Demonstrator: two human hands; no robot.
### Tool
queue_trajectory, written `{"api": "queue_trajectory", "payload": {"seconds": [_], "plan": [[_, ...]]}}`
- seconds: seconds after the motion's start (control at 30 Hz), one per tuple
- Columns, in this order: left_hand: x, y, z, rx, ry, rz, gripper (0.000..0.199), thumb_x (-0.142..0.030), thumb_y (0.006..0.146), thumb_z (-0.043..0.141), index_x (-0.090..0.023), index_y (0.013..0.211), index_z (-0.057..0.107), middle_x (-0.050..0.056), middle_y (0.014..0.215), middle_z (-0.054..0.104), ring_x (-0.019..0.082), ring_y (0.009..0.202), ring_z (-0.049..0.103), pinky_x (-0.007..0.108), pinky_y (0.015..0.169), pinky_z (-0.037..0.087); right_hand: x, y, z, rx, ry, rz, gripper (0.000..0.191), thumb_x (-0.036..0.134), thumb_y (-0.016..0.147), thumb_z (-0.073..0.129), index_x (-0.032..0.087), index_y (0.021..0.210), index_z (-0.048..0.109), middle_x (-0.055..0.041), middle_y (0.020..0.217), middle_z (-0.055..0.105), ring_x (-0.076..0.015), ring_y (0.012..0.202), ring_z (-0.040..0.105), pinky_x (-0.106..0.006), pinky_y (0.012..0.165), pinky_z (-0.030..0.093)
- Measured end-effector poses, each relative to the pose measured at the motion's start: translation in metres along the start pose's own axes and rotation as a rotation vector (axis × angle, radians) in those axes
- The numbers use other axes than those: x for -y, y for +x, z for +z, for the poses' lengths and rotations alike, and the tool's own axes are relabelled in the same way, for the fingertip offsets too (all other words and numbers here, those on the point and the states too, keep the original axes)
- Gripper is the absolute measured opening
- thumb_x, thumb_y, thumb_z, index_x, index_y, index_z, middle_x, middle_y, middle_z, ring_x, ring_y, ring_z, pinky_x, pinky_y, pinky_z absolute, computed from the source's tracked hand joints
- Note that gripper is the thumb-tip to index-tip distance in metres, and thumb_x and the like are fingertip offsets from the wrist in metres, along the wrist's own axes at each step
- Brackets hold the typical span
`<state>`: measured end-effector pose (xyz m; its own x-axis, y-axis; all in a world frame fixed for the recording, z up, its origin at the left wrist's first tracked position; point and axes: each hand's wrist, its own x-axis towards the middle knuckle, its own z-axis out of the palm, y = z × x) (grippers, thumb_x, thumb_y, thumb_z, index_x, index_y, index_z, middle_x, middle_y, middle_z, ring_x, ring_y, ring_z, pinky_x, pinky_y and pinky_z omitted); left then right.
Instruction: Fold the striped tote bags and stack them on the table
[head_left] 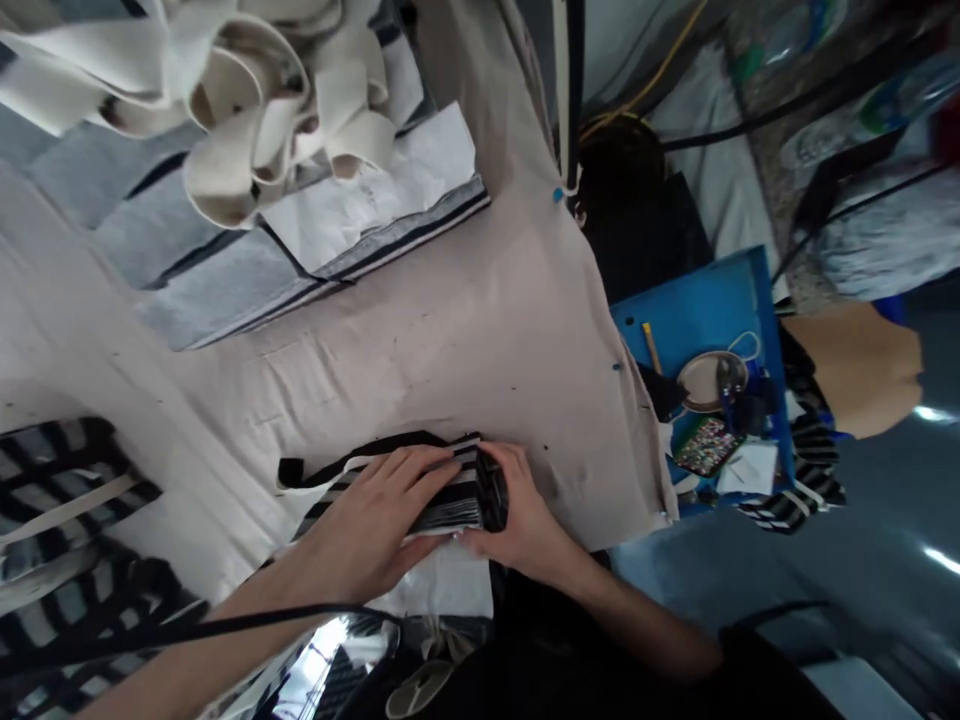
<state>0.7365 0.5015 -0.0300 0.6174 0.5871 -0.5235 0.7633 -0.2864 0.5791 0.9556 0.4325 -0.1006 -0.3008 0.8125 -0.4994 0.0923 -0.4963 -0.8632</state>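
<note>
A thick stack of black-and-white striped fabric pieces point(454, 505) lies at the near edge of the cloth-covered table. Across its top rests my left hand point(394, 490), fingers on the upper side and thumb at the near edge. My right hand point(525, 515) grips the right end, its fingers at the far corner and its thumb at the near corner. A dark strip with a white edge point(360, 455) runs along the far side of the stack. White sheet material point(442, 580) shows just below the hands.
Coiled cream webbing point(244, 110) sits on grey panels point(225, 290) at the far left. Striped fabric bundles point(60, 480) lie at left. Right of the pinned table cloth point(480, 330), a blue tray point(776, 350) holds small tools. A dark cord point(247, 620) crosses my left forearm.
</note>
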Motion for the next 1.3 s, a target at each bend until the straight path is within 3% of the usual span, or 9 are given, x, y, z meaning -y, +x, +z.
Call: {"api": "queue_trajectory", "payload": {"seconds": [0.17,0.33,0.47,0.7,1.1,1.3], "plan": [[0.000,0.004,-0.002,0.033,-0.025,0.000,0.071,-0.034,0.086,0.068,-0.040,0.152,0.043,0.006,0.141,0.062,0.032,0.127,0.060,0.053,0.105,0.054,0.005,-0.007,-0.001,0.023,0.022,0.044,0.094,0.035,0.070,0.087,0.034,0.152,0.040,-0.0107,0.145,0.047,-0.0337,0.140,0.046,-0.056,0.120,0.042],[-0.001,0.003,-0.002,0.050,-0.018,-0.006,0.067,-0.035,0.087,0.068,-0.039,0.150,0.046,0.006,0.139,0.062,0.032,0.126,0.060,0.052,0.104,0.053,0.005,-0.030,0.013,0.026,0.030,0.040,0.119,0.037,0.064,0.092,0.036,0.160,0.022,-0.0113,0.158,0.035,-0.0371,0.150,0.035,-0.060,0.125,0.035],[-0.003,0.004,-0.003,0.048,-0.015,0.003,0.062,-0.033,0.086,0.069,-0.036,0.145,0.050,0.007,0.137,0.062,0.032,0.124,0.060,0.050,0.102,0.054,-0.003,-0.039,0.024,-0.016,-0.036,0.079,0.114,0.031,0.068,0.088,0.034,0.161,0.022,-0.0124,0.158,0.035,-0.0374,0.150,0.035,-0.060,0.125,0.035],[-0.008,0.009,-0.011,0.088,-0.022,0.023,0.056,-0.022,0.084,0.068,-0.024,0.138,0.052,0.012,0.136,0.059,0.031,0.124,0.057,0.048,0.102,0.053,-0.008,-0.036,0.023,0.017,-0.090,0.048,0.109,0.037,0.070,0.086,0.021,0.159,0.026,-0.0179,0.158,0.034,-0.0364,0.149,0.035,-0.059,0.125,0.032],[-0.013,0.017,-0.013,0.150,-0.013,0.051,0.054,-0.014,0.073,0.069,-0.022,0.125,0.058,0.010,0.127,0.063,0.031,0.120,0.059,0.051,0.107,0.048,-0.025,-0.039,0.029,-0.030,-0.112,-0.031,0.116,0.046,0.067,0.090,0.022,0.159,0.025,-0.0193,0.158,0.032,-0.0364,0.149,0.035,-0.057,0.125,0.032],[-0.009,0.013,-0.012,0.111,-0.030,0.087,0.054,-0.013,0.071,0.068,-0.022,0.124,0.058,0.010,0.127,0.064,0.031,0.121,0.058,0.050,0.108,0.047,-0.027,-0.038,0.028,-0.048,-0.124,-0.069,0.116,0.049,0.067,0.090,0.023,0.159,0.023,-0.0195,0.158,0.031,-0.0366,0.149,0.034,-0.058,0.125,0.032]]}}
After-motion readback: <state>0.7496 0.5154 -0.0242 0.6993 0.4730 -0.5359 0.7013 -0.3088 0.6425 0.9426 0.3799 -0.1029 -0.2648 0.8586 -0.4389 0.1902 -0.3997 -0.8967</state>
